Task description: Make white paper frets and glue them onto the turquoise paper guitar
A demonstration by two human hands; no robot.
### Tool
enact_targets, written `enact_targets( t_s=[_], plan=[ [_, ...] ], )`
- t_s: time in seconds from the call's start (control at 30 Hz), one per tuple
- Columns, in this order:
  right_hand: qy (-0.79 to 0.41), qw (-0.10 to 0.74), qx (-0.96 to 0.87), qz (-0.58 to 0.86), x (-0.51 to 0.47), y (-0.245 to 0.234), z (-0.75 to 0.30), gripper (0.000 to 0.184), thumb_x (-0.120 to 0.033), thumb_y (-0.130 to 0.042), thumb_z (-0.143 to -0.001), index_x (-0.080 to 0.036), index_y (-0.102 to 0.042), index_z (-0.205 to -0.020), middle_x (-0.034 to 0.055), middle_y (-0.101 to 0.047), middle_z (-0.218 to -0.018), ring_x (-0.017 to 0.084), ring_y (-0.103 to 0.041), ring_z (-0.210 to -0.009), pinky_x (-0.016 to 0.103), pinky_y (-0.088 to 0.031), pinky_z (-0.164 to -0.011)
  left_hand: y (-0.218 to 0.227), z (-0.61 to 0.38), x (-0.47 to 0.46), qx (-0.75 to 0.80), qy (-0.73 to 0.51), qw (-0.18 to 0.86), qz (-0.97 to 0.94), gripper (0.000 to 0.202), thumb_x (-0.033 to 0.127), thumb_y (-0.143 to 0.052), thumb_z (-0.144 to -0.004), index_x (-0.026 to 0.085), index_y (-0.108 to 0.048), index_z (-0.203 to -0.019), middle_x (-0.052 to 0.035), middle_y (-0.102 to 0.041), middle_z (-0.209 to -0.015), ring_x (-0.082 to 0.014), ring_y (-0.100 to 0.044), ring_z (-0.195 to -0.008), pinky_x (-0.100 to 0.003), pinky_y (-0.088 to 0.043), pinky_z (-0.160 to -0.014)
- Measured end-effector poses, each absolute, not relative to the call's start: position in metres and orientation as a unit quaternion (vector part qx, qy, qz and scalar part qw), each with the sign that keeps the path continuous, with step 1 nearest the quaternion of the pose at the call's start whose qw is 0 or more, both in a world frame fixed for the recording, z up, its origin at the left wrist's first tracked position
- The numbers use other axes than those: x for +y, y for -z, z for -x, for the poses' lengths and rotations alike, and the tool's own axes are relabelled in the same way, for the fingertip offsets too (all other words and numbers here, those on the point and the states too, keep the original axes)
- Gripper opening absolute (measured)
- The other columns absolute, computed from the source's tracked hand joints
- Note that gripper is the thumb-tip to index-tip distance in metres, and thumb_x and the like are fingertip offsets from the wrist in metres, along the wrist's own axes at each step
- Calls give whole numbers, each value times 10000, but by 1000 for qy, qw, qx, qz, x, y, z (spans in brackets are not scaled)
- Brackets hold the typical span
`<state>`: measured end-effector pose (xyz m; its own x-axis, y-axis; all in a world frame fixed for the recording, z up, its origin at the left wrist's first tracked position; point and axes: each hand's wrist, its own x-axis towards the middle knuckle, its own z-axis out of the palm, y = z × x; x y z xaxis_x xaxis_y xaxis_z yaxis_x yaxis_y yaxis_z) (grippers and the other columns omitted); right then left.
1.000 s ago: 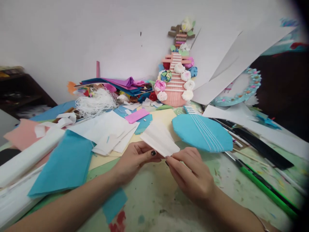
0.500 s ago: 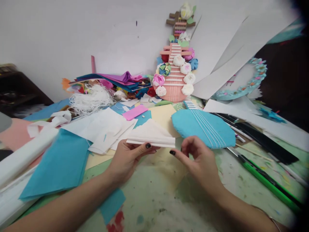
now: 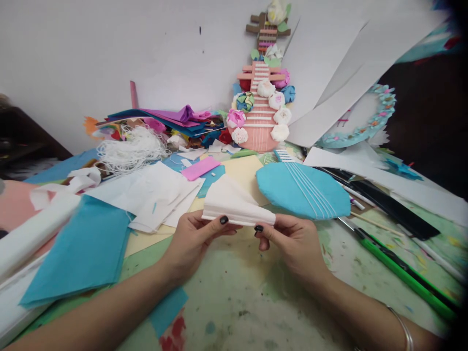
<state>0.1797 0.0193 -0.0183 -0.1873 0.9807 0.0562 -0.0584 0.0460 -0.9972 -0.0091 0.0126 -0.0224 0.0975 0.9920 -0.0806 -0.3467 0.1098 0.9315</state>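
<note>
Holding folded white paper (image 3: 236, 210) over the middle of the worktop (image 3: 226, 292), to the near left of a blue stringed oval (image 3: 278, 187). Pinching the paper's left part in the closed grip of the left hand (image 3: 190, 239), its right end likewise in the right hand (image 3: 298, 239).

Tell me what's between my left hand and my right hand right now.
A folded white sheet spans from your left hand to your right hand, in the head view.
</note>
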Motion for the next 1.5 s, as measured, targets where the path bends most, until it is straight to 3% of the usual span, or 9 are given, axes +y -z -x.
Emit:
enact_targets(
  t_s=[0.3,0.43,0.63,0.9,1.2,1.5],
  plan=[
    [-553,474,-552,406,20,19,-179,129,-222,-707,-692,-127,-705,-780,-3,-632,-551,87,-563,-477,192,-470,-487,25,11,14,402,-533,641,-379,172,255,-747,-728,142,-751,-858,-81,-757,-844,-175,-705,-761,-257,-566,-726],
    [-555,451,-559,420,18,19,-178,129,-243,-688,-716,-116,-698,-735,-2,-600,-515,81,-533,-449,189,-446,-456,24,8,10,373,-501,676,-393,266,309,-787,-675,128,-749,-866,-106,-755,-856,-207,-706,-790,-288,-567,-746],
    [-583,456,-547,391,18,19,-177,148,-255,-699,-695,-125,-707,-765,2,-621,-578,74,-533,-461,191,-464,-458,23,6,9,413,-493,651,-403,170,232,-751,-723,136,-751,-864,-81,-757,-841,-167,-698,-754,-240,-562,-711],
    [-573,461,-531,421,23,21,-181,230,-326,-697,-724,-127,-655,-617,8,-597,-470,78,-526,-430,197,-448,-468,23,9,13,421,-518,652,-360,164,219,-736,-733,122,-744,-864,-94,-756,-840,-175,-702,-769,-241,-566,-699],
    [-543,463,-552,431,23,22,-180,267,-340,-607,-805,-125,-675,-662,32,-644,-556,98,-575,-466,222,-473,-498,21,11,13,431,-482,678,-350,219,171,-761,-668,108,-743,-877,-111,-755,-843,-193,-707,-776,-258,-569,-724],
    [-529,475,-560,425,22,24,-178,286,-365,-602,-807,-127,-673,-666,9,-610,-496,91,-557,-434,214,-475,-487,23,7,13,452,-486,663,-347,255,213,-773,-676,118,-728,-909,-106,-754,-789,-195,-710,-735,-264,-574,-675]
  ],
)
